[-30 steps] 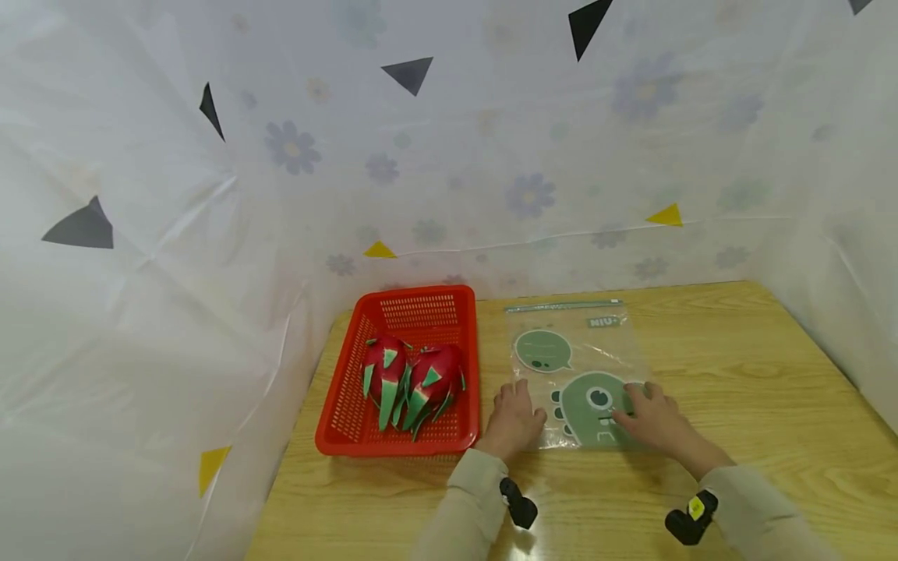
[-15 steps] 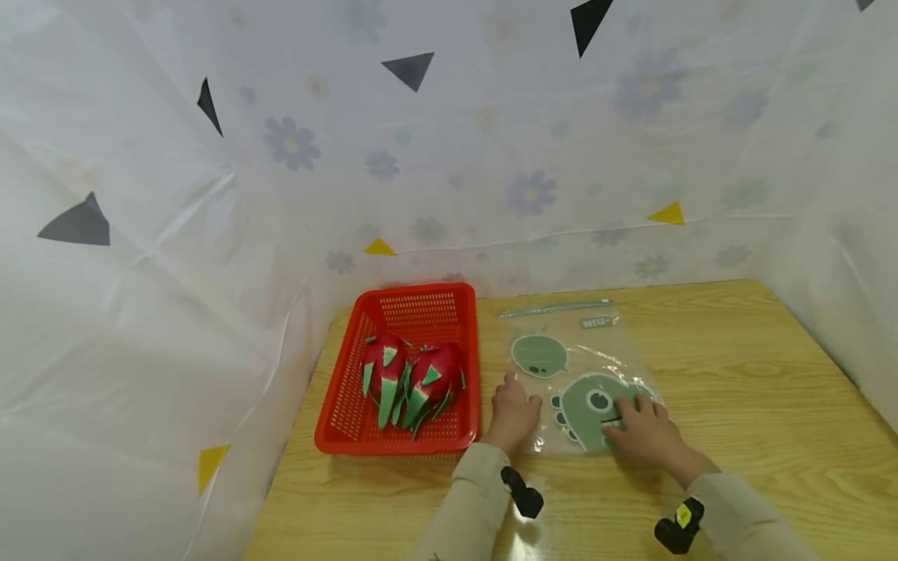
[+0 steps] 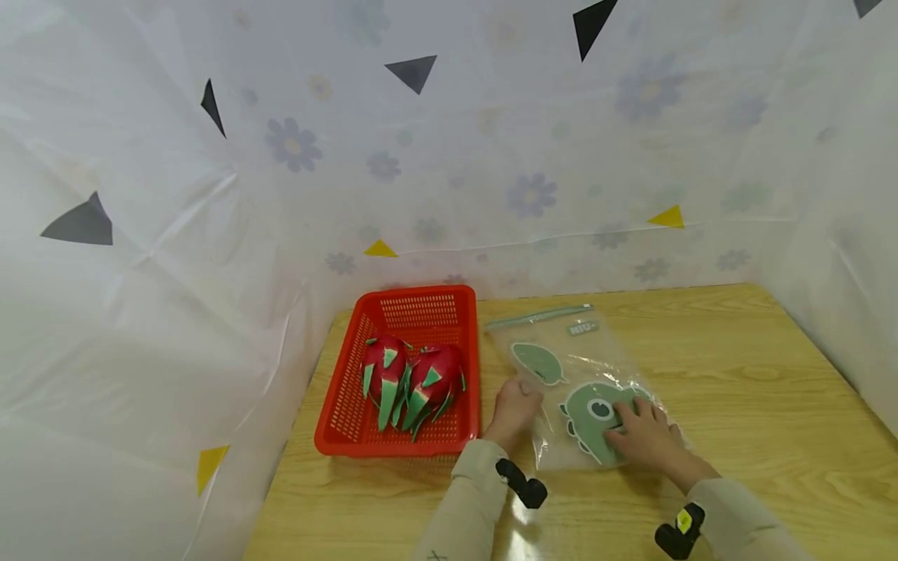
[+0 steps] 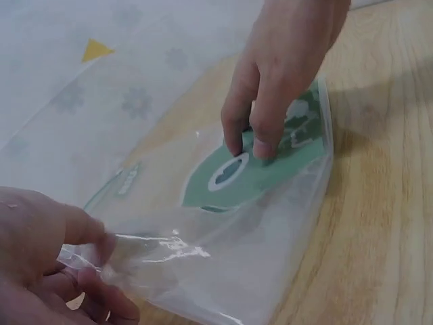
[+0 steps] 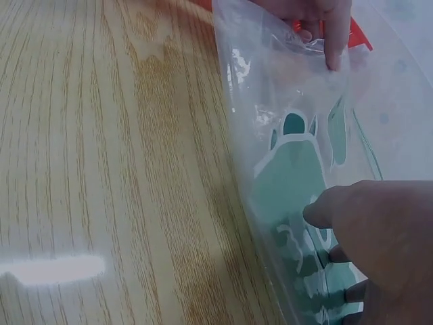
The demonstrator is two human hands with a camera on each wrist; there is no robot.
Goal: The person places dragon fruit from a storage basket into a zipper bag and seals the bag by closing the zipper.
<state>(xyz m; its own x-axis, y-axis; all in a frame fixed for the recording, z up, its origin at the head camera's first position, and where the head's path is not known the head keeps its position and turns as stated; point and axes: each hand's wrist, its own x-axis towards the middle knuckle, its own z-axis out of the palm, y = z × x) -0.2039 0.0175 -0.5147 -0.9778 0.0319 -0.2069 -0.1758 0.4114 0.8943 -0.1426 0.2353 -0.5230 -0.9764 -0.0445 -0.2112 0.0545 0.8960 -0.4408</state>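
A clear zip bag [image 3: 578,370] with green cartoon prints lies on the table, its green zip strip toward the back. At its left side my left hand [image 3: 515,409] pinches the bag's edge between thumb and fingers, and the film there is lifted and creased. On the printed face, my right hand [image 3: 647,436] rests with its fingertips pressing the film, as the left wrist view also shows. Two red dragon fruits [image 3: 384,372] with green scales lie in a red basket [image 3: 396,449] just left of my left hand.
The wooden table [image 3: 758,374] extends to the right and front of the bag. A white plastic sheet [image 3: 449,156] with flower prints stands behind and along the sides. The basket's rim is close to my left hand.
The bag has turned slightly and its zip end has shifted left. My left fingers have closed on its edge and raised it. My right hand has moved a little left and nearer.
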